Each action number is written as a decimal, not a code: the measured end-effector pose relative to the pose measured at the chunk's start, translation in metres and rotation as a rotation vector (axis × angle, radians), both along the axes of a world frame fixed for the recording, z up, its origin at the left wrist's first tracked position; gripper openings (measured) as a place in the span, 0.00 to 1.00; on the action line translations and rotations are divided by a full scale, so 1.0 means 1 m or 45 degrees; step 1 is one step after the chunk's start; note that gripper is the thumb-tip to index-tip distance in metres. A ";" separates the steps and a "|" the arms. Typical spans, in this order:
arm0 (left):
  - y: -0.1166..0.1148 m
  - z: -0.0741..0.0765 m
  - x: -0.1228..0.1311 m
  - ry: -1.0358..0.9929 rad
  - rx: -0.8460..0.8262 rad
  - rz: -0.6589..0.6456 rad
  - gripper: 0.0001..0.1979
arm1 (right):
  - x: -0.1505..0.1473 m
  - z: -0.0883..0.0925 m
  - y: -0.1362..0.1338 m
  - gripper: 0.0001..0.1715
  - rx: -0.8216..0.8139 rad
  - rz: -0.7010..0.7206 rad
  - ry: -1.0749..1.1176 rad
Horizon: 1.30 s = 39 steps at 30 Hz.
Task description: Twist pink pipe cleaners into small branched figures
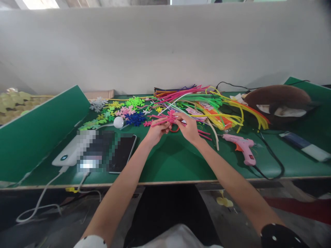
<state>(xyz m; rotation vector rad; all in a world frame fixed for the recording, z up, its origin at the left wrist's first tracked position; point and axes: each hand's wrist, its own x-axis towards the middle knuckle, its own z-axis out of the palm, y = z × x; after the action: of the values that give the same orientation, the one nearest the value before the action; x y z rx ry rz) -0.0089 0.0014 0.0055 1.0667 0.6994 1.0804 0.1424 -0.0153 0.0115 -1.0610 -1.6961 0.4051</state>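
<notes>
Above the middle of the green table, both my hands hold pink pipe cleaners (pixel 170 116), bent into loops and crossed like a flower. My left hand (pixel 157 133) is closed round the stems from below, with their straight ends sticking out to the left. Thumb and fingers of my right hand (pixel 188 127) pinch the looped part from the right; the fingertips partly cover it. Just beneath the hands shows a red loop (pixel 174 130), possibly a scissors handle. A few more pink stems (pixel 204 134) lie right of my right hand.
Behind the hands lie bundles of coloured pipe cleaners (pixel 186 94). Finished snowflake shapes (pixel 136 118) cluster at the left, near a white ball (pixel 118 122), a phone (pixel 123 153) and a white power bank (pixel 73 150). A pink glue gun (pixel 243 144) with its cord lies right.
</notes>
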 end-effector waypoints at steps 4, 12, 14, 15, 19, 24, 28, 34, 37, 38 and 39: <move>-0.001 0.003 0.000 0.021 -0.028 0.047 0.06 | 0.002 0.000 0.001 0.14 -0.024 -0.023 -0.034; 0.001 -0.001 -0.002 -0.020 -0.005 0.034 0.03 | 0.004 -0.003 0.003 0.14 0.049 -0.012 -0.106; 0.001 0.000 -0.001 -0.022 0.006 0.035 0.03 | 0.003 -0.004 0.004 0.14 0.084 0.002 -0.129; 0.000 0.000 -0.001 -0.026 0.006 0.038 0.03 | 0.003 -0.004 0.004 0.14 0.101 0.008 -0.141; 0.000 0.001 0.000 -0.058 -0.009 0.068 0.04 | 0.003 -0.005 0.005 0.13 0.152 0.019 -0.171; -0.001 0.002 0.000 -0.064 -0.023 0.067 0.02 | 0.003 -0.006 0.005 0.13 0.179 0.024 -0.187; -0.002 0.002 0.000 -0.059 -0.017 0.050 0.01 | 0.004 -0.006 0.006 0.14 0.190 0.017 -0.206; 0.000 0.000 0.000 -0.036 -0.018 0.029 0.02 | 0.005 -0.007 0.007 0.14 0.200 -0.002 -0.269; -0.001 0.000 0.000 -0.026 -0.014 0.048 0.01 | 0.005 -0.006 0.007 0.14 0.192 -0.005 -0.287; -0.001 -0.001 0.000 -0.026 -0.011 0.059 0.01 | 0.006 -0.006 0.007 0.13 0.190 -0.004 -0.286; -0.001 -0.001 0.001 -0.027 -0.007 0.067 0.01 | 0.006 -0.006 0.007 0.13 0.187 -0.003 -0.284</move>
<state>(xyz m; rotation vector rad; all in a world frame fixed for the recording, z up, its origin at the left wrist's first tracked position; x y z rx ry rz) -0.0083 0.0003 0.0050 1.0360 0.7166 1.1327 0.1482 -0.0084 0.0055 -1.0295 -1.8899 0.1614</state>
